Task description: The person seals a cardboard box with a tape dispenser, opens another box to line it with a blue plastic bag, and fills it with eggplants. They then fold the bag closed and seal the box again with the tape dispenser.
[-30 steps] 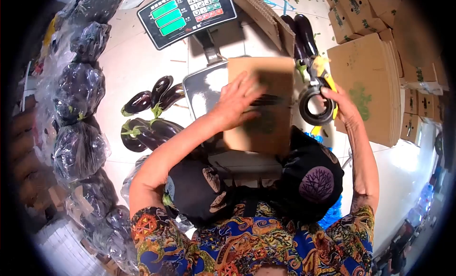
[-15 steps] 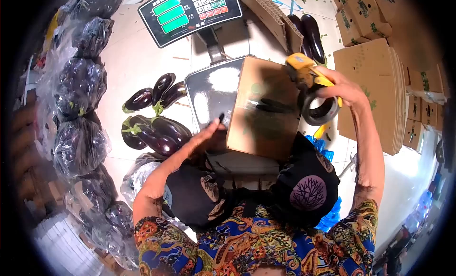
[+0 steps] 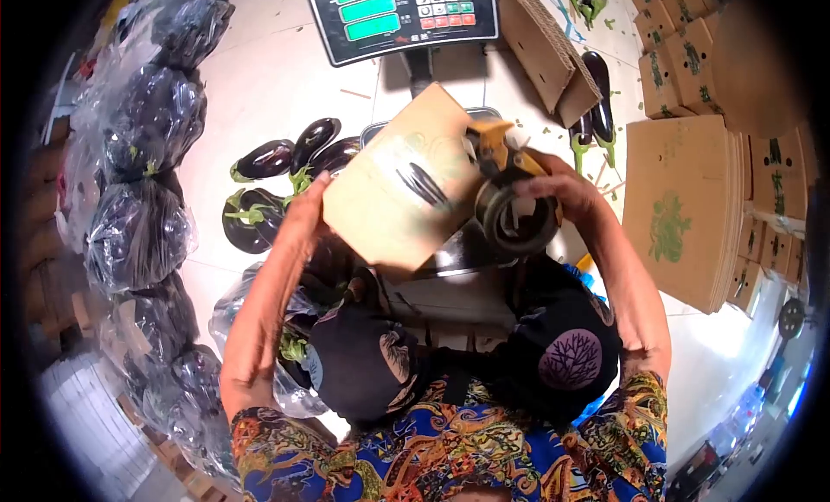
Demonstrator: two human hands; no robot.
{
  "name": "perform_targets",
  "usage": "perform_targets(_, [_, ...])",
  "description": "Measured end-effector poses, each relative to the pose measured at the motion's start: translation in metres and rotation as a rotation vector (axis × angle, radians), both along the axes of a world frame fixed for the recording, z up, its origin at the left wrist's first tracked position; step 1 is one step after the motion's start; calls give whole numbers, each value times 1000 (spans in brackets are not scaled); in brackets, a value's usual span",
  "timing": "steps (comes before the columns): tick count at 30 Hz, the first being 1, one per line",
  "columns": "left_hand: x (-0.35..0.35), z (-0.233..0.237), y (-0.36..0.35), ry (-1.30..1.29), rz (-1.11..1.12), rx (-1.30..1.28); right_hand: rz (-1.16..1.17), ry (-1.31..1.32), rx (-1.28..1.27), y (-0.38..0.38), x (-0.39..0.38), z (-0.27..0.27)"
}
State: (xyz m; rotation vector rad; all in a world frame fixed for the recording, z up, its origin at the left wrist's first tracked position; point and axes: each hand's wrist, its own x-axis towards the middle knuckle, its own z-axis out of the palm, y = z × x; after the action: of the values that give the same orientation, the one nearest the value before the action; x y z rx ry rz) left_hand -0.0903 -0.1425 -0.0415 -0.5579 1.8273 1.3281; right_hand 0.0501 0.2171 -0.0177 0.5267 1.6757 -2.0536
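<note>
Our left hand (image 3: 309,206) against carton (image 3: 406,178), fingers hidden — grip we cannot tell; right hand (image 3: 564,189) clamped round tape dispenser (image 3: 495,210) — scale keypad (image 3: 443,2) reads "1 2 3".

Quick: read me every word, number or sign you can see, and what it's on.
"1 2 3": keys on scale.
"0": key below.
Other scale markings: too small or cut off.
Displays: no legible digits.
Box, cartons: printed pictures, no readable words.
Tape dispenser: too blurred.

The left fingers (image 3: 322,180) touch a slanted cardboard carton (image 3: 402,178) while the right fingers (image 3: 538,187) hold a tape dispenser (image 3: 494,165).
</note>
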Motion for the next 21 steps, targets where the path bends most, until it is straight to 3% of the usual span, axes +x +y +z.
perform_targets(2, [-8, 7, -12, 203, -39, 56, 37, -18, -59, 2, 8, -2])
perform_targets(4, [-1, 21, -5, 387, -90, 82, -56, -4, -11, 4, 22, 9])
perform_targets(6, [13, 29, 8, 580, -202, 70, -215, 24, -95, 5, 39, 29])
perform_targets(8, [31, 43, 20, 713, -403, -24, -409, -30, -221, 21, 66, 16])
perform_targets(9, [39, 34, 20, 739, -346, 39, -406, -56, -249, 22, 76, 20])
perform_targets(10, [47, 22, 19, 763, -288, 99, -401, -85, -279, 18, 79, 30])
perform_targets(12, [54, -3, 16, 352, -149, 233, -299, -127, -195, 3, 76, 53])
perform_targets(15, [66, -3, 41, 339, -125, 289, -276, -157, -137, -5, 76, 57])
perform_targets(18, [42, -5, 54, 301, -156, 384, -47, -65, 105, 1, 67, 54])
perform_targets(21, [22, -17, 58, 512, -353, 265, 19, -106, 220, -1, 59, 68])
